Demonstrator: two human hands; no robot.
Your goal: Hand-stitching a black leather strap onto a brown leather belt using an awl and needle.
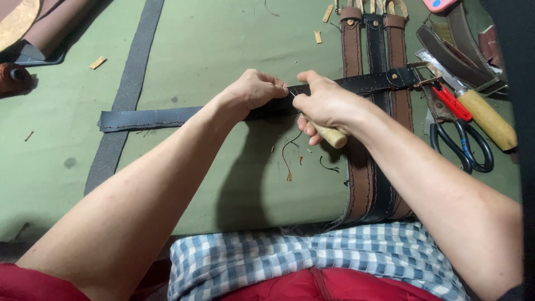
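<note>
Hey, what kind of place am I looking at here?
Probably a leatherworker's bench. The right hand works a wooden-handled awl at a black leather belt that the left hand steadies; finished belts and scissors lie on the green work mat.

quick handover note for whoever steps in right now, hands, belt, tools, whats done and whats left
Left hand: fingers closed, pinning the black belt flat on the green mat.
Right hand: gripping a wooden-handled awl, thin metal tip at the belt edge between the two hands.
Belt lies crosswise over three lengthwise belts, buckle end to the right near the scissors and a second wooden-handled tool.
Done: stitching shows along the belt to the right of the hands.
Left: the grey stretch to the left; how far its stitching runs cannot be told.
Thread scraps lie on the mat below the hands.
</note>
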